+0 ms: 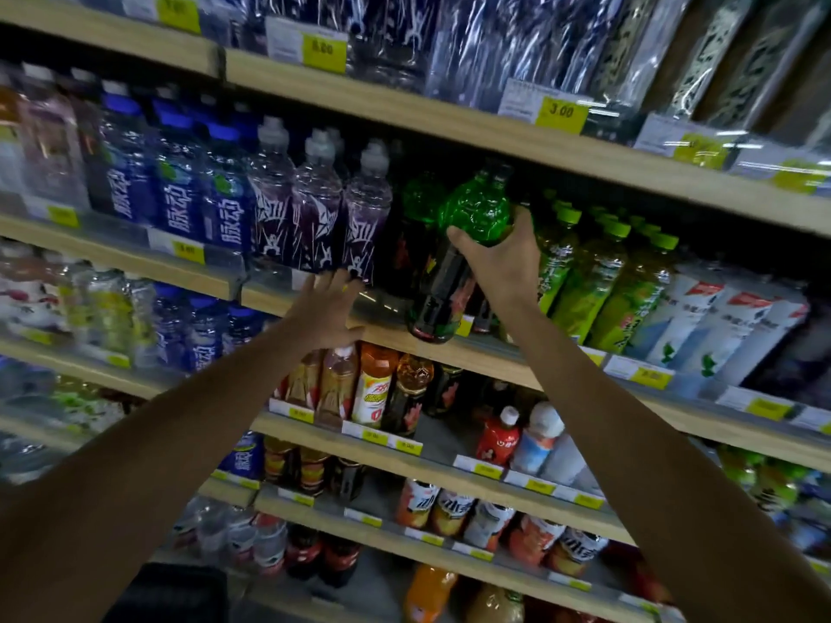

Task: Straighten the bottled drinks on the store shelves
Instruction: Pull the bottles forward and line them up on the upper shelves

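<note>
1. Right hand is clamped on a green-topped bottle. Thumb wraps the left side below the green shoulder, fingers go round the right side, and the palm is on the dark label part.
2. The green-topped bottle is tilted, cap toward 1 o'clock and base toward 7 o'clock. The base is at the front lip of the shelf; cannot tell if it rests on the wood or hangs off it.
3. Left hand is flat with fingers spread and straight, holding nothing. It lies over the same shelf lip with the thumb tucked under at the edge. Firm contact is unclear because of blur.
4. The hands are apart, with the held bottle between them. The bottle is at 3 o'clock of the left hand, near it but not touching.
5. A second green-topped bottle stands upright just behind the held one, at its 11 o'clock.
6. Purple bottles with grey caps stand in a row at 12 o'clock of the left hand. The fingertips are near the base of the rightmost one.
7. Blue bottles stand at 9 o'clock of the purple row, on the same level.
8. Green tea bottles with light green caps stand at 3 o'clock of the right hand, just beside it.
9. White cartons are further toward 3 o'clock.
10. Orange bottles are on the shelf below, at 6 o'clock of the left hand.
11. Yellow price tags sit along the shelf lips.
</note>
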Tool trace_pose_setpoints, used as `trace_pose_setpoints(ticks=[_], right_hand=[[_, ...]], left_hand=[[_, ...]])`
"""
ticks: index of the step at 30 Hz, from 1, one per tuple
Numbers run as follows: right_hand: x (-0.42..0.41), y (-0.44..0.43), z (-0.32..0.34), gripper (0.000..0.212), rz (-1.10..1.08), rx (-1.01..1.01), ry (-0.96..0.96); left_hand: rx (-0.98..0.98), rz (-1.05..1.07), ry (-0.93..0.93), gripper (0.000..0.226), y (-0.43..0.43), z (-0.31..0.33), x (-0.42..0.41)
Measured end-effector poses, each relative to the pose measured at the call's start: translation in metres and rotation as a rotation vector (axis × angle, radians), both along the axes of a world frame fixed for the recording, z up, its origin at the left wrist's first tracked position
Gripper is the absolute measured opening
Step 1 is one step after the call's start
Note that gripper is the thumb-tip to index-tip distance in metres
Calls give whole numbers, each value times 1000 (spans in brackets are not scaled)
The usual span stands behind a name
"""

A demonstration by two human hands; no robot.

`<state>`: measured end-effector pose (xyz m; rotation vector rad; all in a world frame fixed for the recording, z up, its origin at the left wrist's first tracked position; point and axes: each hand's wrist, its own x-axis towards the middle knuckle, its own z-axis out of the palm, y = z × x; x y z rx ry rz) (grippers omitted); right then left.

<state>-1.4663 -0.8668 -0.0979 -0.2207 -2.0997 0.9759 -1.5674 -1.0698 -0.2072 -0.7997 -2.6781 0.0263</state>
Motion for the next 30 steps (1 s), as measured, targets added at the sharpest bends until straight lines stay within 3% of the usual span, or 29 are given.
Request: trace_pose_setpoints(ticks=[9, 15, 30], right_hand=[[-15, -17, -5, 78, 32, -240, 224], [-28, -29, -3, 84, 46, -227, 284], [-66, -43, -35, 90, 91, -115, 37]], left_hand=[[2, -6, -52, 76, -4, 6, 1], [59, -24, -78, 73, -4, 7, -1], [75, -18, -144, 70, -6, 11, -1]])
